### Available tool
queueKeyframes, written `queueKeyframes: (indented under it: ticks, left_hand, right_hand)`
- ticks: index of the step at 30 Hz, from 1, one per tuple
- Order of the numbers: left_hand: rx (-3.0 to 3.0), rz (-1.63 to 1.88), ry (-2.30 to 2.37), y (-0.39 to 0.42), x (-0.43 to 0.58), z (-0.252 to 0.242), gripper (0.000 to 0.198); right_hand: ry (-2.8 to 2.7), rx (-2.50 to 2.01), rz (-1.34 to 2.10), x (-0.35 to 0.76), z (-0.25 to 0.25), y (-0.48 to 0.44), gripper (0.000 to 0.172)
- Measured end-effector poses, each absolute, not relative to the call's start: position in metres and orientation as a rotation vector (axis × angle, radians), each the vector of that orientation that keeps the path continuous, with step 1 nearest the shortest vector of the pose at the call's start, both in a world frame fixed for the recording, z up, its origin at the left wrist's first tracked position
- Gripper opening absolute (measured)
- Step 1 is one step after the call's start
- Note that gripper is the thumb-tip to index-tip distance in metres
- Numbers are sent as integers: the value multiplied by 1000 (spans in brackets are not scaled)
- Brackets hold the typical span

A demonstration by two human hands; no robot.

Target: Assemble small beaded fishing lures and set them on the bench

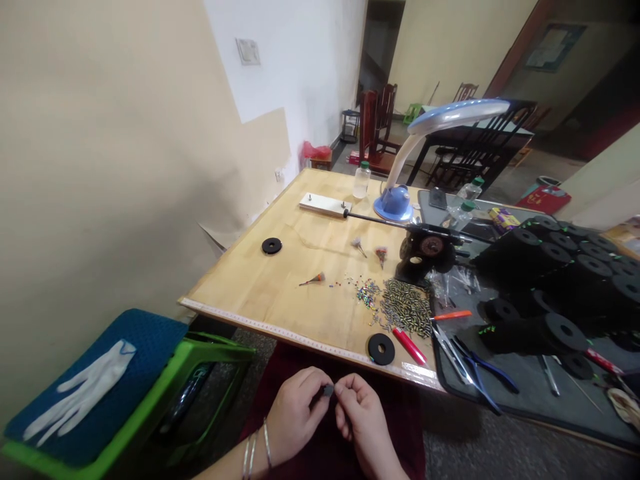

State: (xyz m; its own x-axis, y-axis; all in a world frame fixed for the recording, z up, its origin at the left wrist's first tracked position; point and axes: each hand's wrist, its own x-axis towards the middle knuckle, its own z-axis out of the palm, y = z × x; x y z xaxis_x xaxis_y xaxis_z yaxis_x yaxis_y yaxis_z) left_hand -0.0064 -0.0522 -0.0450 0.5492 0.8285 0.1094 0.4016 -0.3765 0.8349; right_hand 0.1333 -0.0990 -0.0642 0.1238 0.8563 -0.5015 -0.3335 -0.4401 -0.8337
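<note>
Between the thumb and fingers of my left hand is a small dark grey piece, too small to name. My right hand is pinched right beside it, thumb against forefinger; whatever lies in that pinch is hidden. Both hands are over my lap, just in front of the table edge. Close above them on the table are a black foam disc with a centre hole and a red tube-shaped stick. Farther in lie a pile of small dark-and-yellow pieces and scattered coloured beads.
A clamped black reel device and a blue lamp stand farther back. On the right, a dark mat holds black foam rolls, tweezers and blue-handled pliers. At left, a white glove lies on a green stool.
</note>
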Motion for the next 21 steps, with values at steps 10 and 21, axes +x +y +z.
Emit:
queueKeyframes:
  ticks: [10, 21]
  left_hand:
    - [1920, 622, 1035, -53, -2, -42, 15]
    - [1766, 602, 1143, -53, 3, -45, 11]
  right_hand:
    - [-509, -1359, 1474, 137, -71, -99, 45]
    - [-529, -1323, 1406, 138, -70, -98, 43]
